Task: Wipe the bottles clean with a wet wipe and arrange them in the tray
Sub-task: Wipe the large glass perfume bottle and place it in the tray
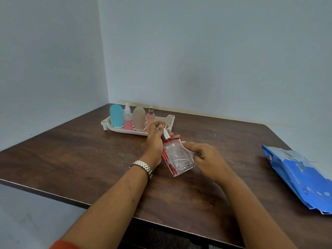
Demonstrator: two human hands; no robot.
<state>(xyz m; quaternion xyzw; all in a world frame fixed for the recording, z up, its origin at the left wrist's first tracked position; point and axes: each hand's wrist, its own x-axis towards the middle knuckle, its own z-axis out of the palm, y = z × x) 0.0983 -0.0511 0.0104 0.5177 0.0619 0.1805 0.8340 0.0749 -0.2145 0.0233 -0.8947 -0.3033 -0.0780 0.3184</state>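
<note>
Low in the frame, two bare forearms reach in from the bottom edge, the left one wearing a metal watch (143,167). They meet at centre frame over the dark wooden table (71,159), where a clear bottle (177,157) with red edging is held tilted just above the tabletop. The left hand (155,141) has its fingers curled round the silver cap (166,134) and neck. The right hand (206,159) pinches the bottle's right side with bent fingers; a pale scrap may lie under them, but I cannot tell whether it is a wipe. At the right edge lies a blue wipes pack (301,178).

Further back, left of centre, the cream tray (125,131) holds four upright items in a row: a blue tube (116,115), a pink spray bottle (128,121), a beige tube (139,118) and a peach spray bottle (150,117).

This looks like the wiping of the last bottle. The next move calls for standing it upright in the tray's free right end, without knocking the peach one.
</note>
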